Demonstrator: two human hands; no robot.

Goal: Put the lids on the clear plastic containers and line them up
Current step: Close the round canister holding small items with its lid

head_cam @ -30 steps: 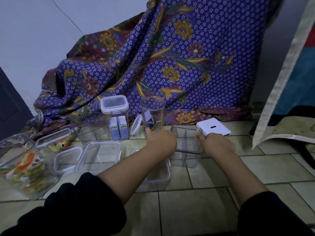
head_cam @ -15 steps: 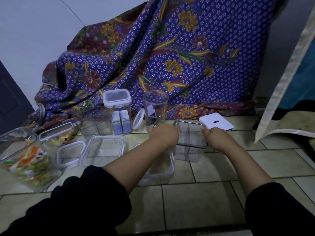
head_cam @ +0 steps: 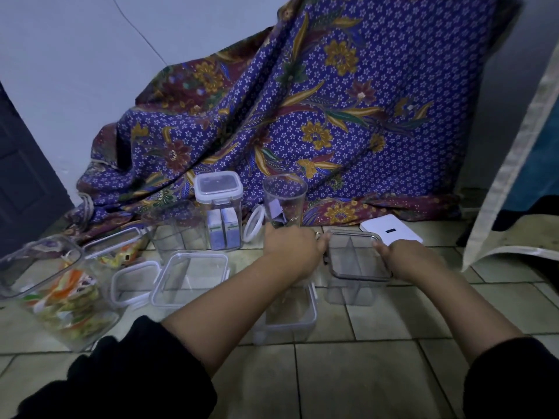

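You are steadying the divided clear container (head_cam: 351,276) on the tiled floor (head_cam: 363,373), light, stiff and slick-looking, your left hand (head_cam: 292,252) and right hand (head_cam: 406,260) curling closed against its opposite rim edges, the best hold.

A pale tiled floor (head_cam: 378,373) carries everything. On it stand a lidded tall container (head_cam: 218,207), a round open jar (head_cam: 283,201), a divided square container (head_cam: 352,267) and a large tub of colourful packets (head_cam: 57,291). Shallow clear boxes (head_cam: 190,276), a white flat device (head_cam: 390,230) and patterned purple cloth (head_cam: 302,131) also rest there.
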